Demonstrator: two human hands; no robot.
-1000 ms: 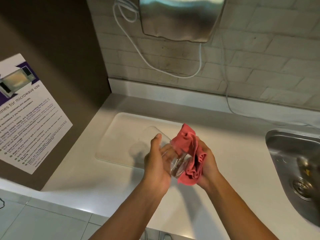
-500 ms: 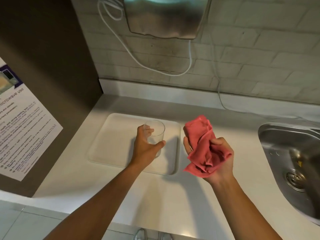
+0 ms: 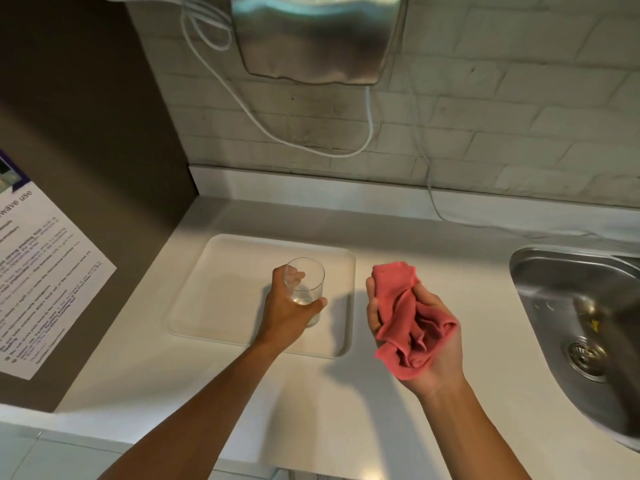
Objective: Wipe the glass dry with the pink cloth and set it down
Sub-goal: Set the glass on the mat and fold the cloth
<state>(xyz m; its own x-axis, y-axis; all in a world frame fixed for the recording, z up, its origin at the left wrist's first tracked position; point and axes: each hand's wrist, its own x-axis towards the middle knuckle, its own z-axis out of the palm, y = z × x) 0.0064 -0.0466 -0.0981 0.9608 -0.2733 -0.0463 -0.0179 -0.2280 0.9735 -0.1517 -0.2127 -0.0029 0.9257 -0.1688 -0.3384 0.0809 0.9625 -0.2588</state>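
Note:
A clear drinking glass (image 3: 308, 282) stands upright on the right half of a white tray (image 3: 221, 289). My left hand (image 3: 287, 313) grips the glass from the near side, fingers and thumb curled round its wall. To the right of the tray, above the counter, my right hand (image 3: 433, 348) is turned palm up. It holds the crumpled pink cloth (image 3: 408, 323), which is clear of the glass.
The white counter (image 3: 346, 410) runs to a steel sink (image 3: 581, 327) at the right. A steel dispenser (image 3: 318, 36) with white cables hangs on the brick wall. A dark side panel with a microwave notice (image 3: 38, 282) bounds the left.
One second ago both hands held the glass and cloth together in the air. My left hand has carried the glass left onto the tray, and my right hand has drawn the cloth away.

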